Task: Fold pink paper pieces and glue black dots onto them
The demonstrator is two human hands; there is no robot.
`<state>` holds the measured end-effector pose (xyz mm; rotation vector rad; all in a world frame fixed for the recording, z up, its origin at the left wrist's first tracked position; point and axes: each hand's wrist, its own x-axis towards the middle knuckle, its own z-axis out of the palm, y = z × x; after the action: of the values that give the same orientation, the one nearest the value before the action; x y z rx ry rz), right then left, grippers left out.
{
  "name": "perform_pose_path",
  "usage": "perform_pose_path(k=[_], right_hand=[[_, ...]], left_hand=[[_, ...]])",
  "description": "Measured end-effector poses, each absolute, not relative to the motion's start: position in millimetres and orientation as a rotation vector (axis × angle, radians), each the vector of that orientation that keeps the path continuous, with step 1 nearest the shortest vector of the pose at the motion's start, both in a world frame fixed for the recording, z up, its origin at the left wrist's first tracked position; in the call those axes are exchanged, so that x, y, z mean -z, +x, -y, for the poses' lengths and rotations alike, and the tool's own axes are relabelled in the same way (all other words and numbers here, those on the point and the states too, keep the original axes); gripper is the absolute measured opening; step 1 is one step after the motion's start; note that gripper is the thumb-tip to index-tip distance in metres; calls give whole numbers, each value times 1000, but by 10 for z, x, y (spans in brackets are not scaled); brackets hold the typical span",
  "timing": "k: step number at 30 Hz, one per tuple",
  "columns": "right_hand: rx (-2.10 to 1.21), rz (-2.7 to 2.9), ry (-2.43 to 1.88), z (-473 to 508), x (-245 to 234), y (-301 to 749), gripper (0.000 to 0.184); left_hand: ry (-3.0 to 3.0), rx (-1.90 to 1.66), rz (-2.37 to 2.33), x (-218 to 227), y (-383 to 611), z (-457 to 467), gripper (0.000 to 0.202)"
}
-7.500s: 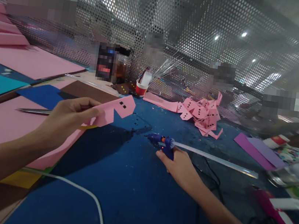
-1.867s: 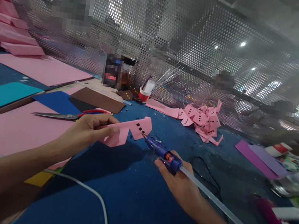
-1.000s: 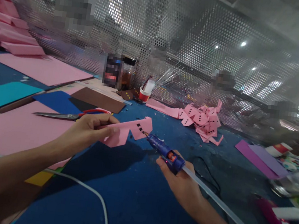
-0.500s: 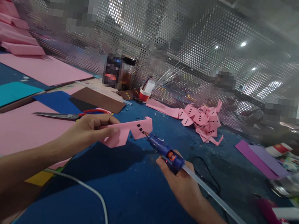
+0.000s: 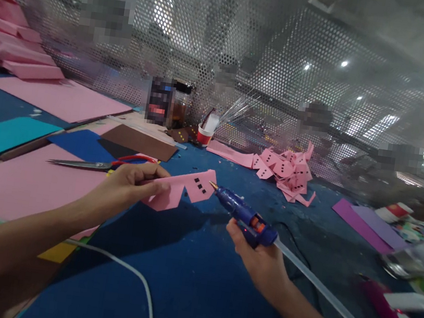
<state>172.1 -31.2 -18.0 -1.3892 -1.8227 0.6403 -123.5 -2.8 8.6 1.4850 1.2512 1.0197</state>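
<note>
Between the thumb and fingers of my left hand (image 5: 139, 183) is a folded pink paper piece (image 5: 167, 197), raised above the blue table. Small black squares (image 5: 200, 186) sit in a row near its right end. My right hand (image 5: 260, 263) is wrapped round a blue glue gun (image 5: 242, 210), its metal tip pointing left at the paper's right edge. A long clear glue stick (image 5: 331, 291) runs out of the gun's back end. Red-handled scissors (image 5: 81, 164) lie behind my left hand on coloured sheets.
A pile of pink cut-outs with black squares (image 5: 289, 170) lies at the back. A paper cup (image 5: 205, 134) holds thin sticks. Pink sheets (image 5: 55, 97) cover the left side. A white cable (image 5: 136, 274) crosses the front; a magenta glue gun (image 5: 395, 316) lies at right.
My right hand has drawn the glue gun a little to the right, so its tip has moved from the black squares to the paper's right edge. My left hand stays nearly still.
</note>
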Motion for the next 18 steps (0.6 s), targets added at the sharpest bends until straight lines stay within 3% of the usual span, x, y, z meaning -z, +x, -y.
perform_pose_path(k=[18], right_hand=[[-756,1579,-1247,249,-104,1664,22]], left_hand=[[1616,-863,-1083,-104,-824,106,29]])
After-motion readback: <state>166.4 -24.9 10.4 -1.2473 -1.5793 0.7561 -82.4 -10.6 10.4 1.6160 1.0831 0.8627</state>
